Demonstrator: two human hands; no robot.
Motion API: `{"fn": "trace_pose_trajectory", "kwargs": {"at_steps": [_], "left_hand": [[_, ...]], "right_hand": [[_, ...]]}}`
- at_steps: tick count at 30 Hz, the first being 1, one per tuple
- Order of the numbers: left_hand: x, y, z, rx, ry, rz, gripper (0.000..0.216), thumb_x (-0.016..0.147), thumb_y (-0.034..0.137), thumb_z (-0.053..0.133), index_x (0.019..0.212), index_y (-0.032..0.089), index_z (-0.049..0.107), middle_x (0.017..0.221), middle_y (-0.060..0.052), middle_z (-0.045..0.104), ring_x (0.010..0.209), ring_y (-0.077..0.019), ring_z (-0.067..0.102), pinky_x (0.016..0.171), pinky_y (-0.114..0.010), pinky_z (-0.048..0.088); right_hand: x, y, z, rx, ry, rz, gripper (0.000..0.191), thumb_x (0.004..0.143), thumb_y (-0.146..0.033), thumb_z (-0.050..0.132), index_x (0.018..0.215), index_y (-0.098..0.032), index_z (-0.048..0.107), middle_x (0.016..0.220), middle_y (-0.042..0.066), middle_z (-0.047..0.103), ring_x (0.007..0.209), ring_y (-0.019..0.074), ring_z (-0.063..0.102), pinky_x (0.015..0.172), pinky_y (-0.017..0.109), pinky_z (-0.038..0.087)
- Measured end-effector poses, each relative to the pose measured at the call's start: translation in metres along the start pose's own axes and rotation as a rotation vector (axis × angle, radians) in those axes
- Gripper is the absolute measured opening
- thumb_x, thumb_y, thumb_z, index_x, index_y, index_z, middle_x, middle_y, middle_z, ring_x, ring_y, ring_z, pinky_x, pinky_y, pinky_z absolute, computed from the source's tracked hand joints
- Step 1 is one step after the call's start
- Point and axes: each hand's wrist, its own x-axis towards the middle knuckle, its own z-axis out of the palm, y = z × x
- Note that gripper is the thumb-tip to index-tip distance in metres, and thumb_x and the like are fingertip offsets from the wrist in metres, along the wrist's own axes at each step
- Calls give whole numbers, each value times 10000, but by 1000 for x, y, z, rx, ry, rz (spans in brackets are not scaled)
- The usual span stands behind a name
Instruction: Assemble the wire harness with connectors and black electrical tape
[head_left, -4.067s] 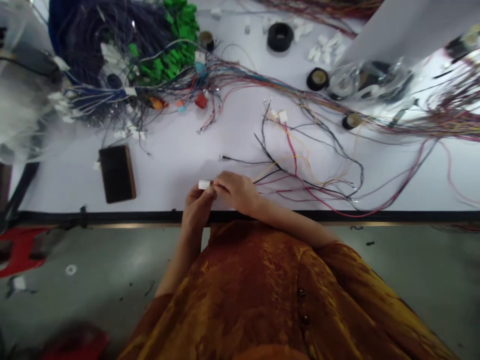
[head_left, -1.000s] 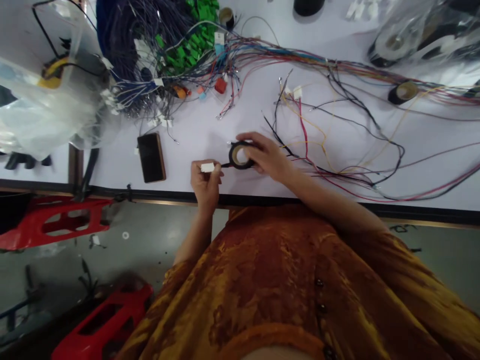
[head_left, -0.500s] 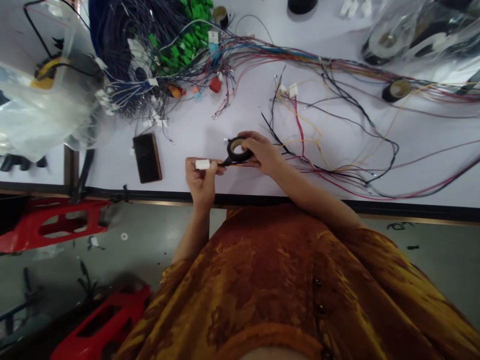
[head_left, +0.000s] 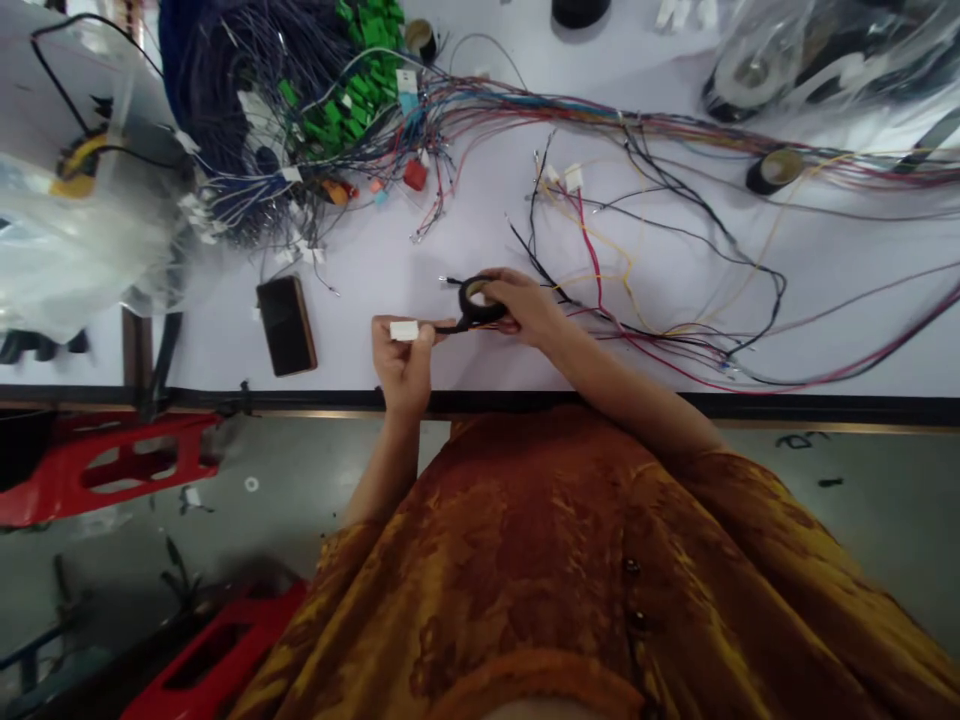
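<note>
My left hand [head_left: 405,370] pinches a white plastic connector [head_left: 404,331] near the front of the table, its thumb at the connector's right end. In my right hand [head_left: 521,305] is a roll of black tape [head_left: 471,298], fingers closed round its right side. A strip of black tape [head_left: 448,329] stretches from the roll to the left thumb. Wires run along the strip and pass under the right hand. To the right lie red, yellow and black wires [head_left: 637,325], some ending in a second white connector [head_left: 574,178].
A phone [head_left: 287,325] lies left of my hands. Behind it are a bundle of dark wires [head_left: 247,100] and green connectors [head_left: 360,90]. A long wire harness [head_left: 540,100] crosses the table's back. Another tape roll [head_left: 776,170] sits right. Red stools [head_left: 150,465] stand below the table edge.
The whole view has shifted slightly, so the table items appear a little further left. My right hand with the tape roll has moved slightly relative to the table; both grips are the same.
</note>
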Motion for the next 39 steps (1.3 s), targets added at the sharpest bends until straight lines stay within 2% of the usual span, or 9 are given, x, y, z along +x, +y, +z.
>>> {"fn": "trace_pose_trajectory", "kwargs": {"at_steps": [3, 8, 15, 19, 23, 26, 31, 35, 39], "left_hand": [[4, -17, -6, -137, 28, -128, 358, 869, 492, 738, 1002, 228, 536, 911, -24, 729, 880, -156, 748, 788, -283, 610], [17, -40, 3, -23, -322, -152, 440, 815, 522, 777, 1134, 239, 667, 1042, -64, 736, 884, -140, 720, 720, -235, 581], [16, -16, 30, 53, -179, -175, 340, 937, 525, 634, 937, 196, 723, 848, -34, 750, 368, -28, 456, 332, -195, 331], [3, 7, 29, 165, -306, 28, 234, 966, 420, 631, 980, 212, 737, 992, -52, 760, 748, -122, 722, 702, -262, 604], [-7, 10, 25, 368, -474, 400, 102, 968, 266, 631, 992, 236, 726, 1037, -48, 748, 1043, -168, 707, 963, -361, 574], [-6, 3, 25, 344, -268, 407, 123, 984, 304, 606, 977, 224, 700, 1121, -60, 726, 948, -149, 725, 810, -302, 609], [6, -4, 30, 130, -18, 34, 290, 1020, 475, 508, 1031, 207, 620, 934, -44, 753, 462, -65, 605, 364, -182, 403], [7, 7, 33, 159, -177, 74, 294, 1004, 483, 539, 961, 212, 643, 925, -42, 742, 841, -154, 746, 744, -287, 623], [0, 13, 33, 271, -390, 323, 218, 999, 387, 568, 906, 218, 668, 985, -53, 727, 1110, -199, 688, 1032, -415, 551]], "right_hand": [[-7, 4, -15, 145, 6, -53, 221, 901, -257, 619, 1114, -224, 568, 678, -84, 462, 387, 14, 239, 329, 158, 161], [-22, 16, -29, 88, 44, -91, 244, 913, -297, 583, 1144, -219, 570, 737, -63, 484, 419, 29, 302, 351, 170, 232], [-81, 44, -20, -728, 7, -594, 416, 946, -295, 549, 1356, -231, 555, 1076, 102, 621, 896, 204, 604, 786, 356, 559], [-72, 31, -23, -613, 112, -641, 212, 953, -349, 581, 1114, -216, 616, 1032, 81, 621, 819, 161, 592, 716, 305, 552], [-29, -4, -26, -328, 68, -219, 283, 874, -288, 671, 1101, -201, 527, 798, -15, 573, 497, 71, 421, 403, 195, 348], [-28, -8, -28, -232, 13, -127, 252, 950, -268, 510, 1194, -203, 511, 750, -32, 539, 447, 70, 370, 373, 195, 302], [-85, 32, -33, -661, -48, -597, 427, 940, -318, 555, 1360, -244, 540, 1094, 84, 611, 839, 179, 616, 730, 341, 573], [-86, 28, -31, -615, 94, -635, 359, 933, -394, 593, 1240, -210, 565, 1129, 96, 606, 809, 149, 603, 693, 297, 560], [-44, -5, -30, -210, 155, -238, 374, 893, -356, 640, 1197, -212, 477, 779, -38, 570, 455, 60, 419, 373, 186, 327]]}}
